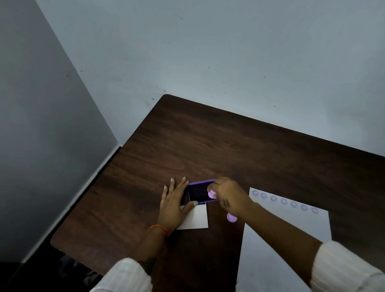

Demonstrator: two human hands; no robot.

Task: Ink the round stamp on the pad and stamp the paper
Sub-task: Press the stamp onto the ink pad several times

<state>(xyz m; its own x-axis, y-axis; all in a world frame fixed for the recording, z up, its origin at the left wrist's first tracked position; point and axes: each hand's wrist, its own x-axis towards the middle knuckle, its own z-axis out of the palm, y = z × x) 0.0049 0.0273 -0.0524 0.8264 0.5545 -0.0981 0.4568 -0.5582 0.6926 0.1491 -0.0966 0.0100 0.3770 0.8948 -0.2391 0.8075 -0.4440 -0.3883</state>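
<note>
Round stamp (212, 194) pinched in the fingertips of the right hand (229, 197), pale purple top showing, pressed down or nearly down onto the dark face of the ink pad (200, 192); contact itself not certain from this angle. Inking step under way, by the look of it.

Largest to smallest:

Desk (209, 144): dark wood, carrying everything, stretching well beyond both hands.

Paper (289, 225): large white sheet just to the right of the right hand and passing under the right forearm. Along its far edge, a row of seven round purple marks (284, 201) already printed, so the job seems well into a repeat cycle, with plenty of blank sheet left nearer the body for more.

Small white card (194, 218): partly under the left hand (176, 205), just nearer the body than the pad. Purpose unclear.

Ink pad: open purple tray lying between the two hands, touching the left hand's fingers.

Second purple round piece (232, 217): on the desk under the right wrist, perhaps a cap or a spare stamp; too small to tell.

Left hand: spread flat, fingers extended, palm down on desk and card, thumb at the pad's near corner, steadying rather than gripping.

Right hand: closed around the stamp, knuckles up.

Still left, judging from this: lifting off the pad, carrying over to the paper, pressing the next mark.
</note>
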